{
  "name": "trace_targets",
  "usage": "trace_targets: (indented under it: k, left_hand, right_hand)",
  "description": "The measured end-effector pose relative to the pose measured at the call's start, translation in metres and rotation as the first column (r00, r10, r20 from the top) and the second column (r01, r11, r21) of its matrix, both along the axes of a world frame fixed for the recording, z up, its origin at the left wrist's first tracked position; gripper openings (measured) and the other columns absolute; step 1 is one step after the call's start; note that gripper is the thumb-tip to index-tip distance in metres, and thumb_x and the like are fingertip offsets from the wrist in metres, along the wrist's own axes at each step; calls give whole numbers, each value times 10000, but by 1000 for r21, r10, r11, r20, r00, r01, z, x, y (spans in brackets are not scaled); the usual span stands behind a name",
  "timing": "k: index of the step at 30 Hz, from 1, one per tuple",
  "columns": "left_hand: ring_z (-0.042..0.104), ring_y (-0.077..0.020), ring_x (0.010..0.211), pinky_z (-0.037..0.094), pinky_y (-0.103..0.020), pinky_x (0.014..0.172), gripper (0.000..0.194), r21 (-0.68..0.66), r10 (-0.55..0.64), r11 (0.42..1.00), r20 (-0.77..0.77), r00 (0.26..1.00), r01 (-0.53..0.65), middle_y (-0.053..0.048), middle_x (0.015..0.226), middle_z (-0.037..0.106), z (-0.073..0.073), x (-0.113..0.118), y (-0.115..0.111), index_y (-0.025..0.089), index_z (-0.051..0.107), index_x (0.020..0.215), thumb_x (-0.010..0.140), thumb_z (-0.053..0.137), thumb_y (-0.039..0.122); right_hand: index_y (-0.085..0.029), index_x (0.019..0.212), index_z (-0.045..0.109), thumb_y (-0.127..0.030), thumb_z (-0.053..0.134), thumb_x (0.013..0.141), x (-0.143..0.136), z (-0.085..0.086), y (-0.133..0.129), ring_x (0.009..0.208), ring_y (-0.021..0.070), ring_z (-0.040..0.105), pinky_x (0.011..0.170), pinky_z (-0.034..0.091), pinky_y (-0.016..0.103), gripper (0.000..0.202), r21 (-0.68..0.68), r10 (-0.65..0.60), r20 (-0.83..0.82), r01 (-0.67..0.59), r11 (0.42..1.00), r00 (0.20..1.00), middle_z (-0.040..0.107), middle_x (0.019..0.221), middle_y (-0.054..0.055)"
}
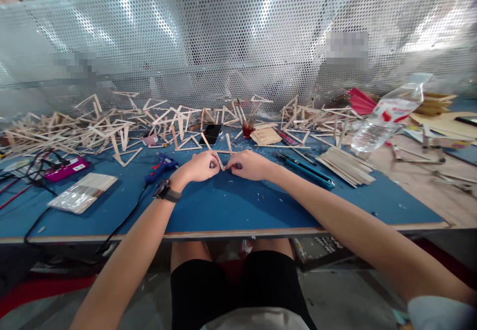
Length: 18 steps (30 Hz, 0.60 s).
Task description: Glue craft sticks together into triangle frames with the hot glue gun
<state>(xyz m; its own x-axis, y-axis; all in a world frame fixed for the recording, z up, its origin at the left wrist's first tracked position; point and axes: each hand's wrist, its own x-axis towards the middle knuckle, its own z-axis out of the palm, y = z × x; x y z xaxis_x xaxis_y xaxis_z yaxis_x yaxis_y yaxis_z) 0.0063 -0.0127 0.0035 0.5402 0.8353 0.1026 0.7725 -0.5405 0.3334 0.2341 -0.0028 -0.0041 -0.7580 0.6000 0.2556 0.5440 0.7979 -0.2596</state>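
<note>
Head view: a stick frame [220, 162] is held just above a blue mat [231, 213], between the left hand [203, 166] and the right hand [250, 165]. Open room is provided by the strip of mat between the hands and the table's front edge [238, 234], where small scraps are scattered. On the left, movement is bounded by a glue gun [161, 167] near the wrist and, farther out, by a packet of sticks [84, 192]. On the right, a cutter [307, 171] is placed near the forearm, with loose sticks [346, 165] beside it. Behind the hands, the space is limited by a phone [211, 134] and a pile of wooden frames [70, 131] along a metal screen [238, 37].

The frame's near corner is positioned between the two sets of fingertips. One side is pinched by the left thumb and fingers; the other is pinched by the right, close to the corner. Two stick ends are seen projecting beyond the knuckles.
</note>
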Motion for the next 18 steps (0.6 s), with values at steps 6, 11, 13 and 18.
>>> trace_targets:
  k: [6,11,13,18]
  left_hand:
    - [673,-255,1007,514,-365,925,259,0,6,1000,-10,1000,-6,-73,1204,699,0,0,0,223,743,786,907,575,379]
    - [667,-263,1039,514,-367,935,248,-6,2,1000,-1,1000,-2,-69,1189,720,0,-1,1,229,762,826,890,555,350]
    - [675,-260,1027,512,-370,947,236,4,6,1000,5,1000,-6,-67,1194,719,-2,-2,2,230,764,830,881,558,334]
    - [674,-263,1053,516,-362,955,230,20,15,1000,-3,1000,-15,-68,1190,721,-4,-5,5,228,768,831,877,578,351]
  right_hand:
    - [-235,1047,802,-124,552,859,1,-2,1,844,165,671,754,434,253,331,20,-24,-2,24,1000,1000,776,1051,33]
    - [-237,1050,794,-152,561,871,1,-2,1,832,168,668,758,422,258,306,38,-54,-15,55,998,998,780,1023,35]
    - [-236,1048,792,-161,574,867,1,-1,0,823,169,667,748,414,256,293,33,-70,-9,70,997,997,780,995,36]
    - [-229,1040,787,-180,581,878,0,2,-3,800,166,660,719,400,255,267,28,-107,19,106,994,994,776,954,35]
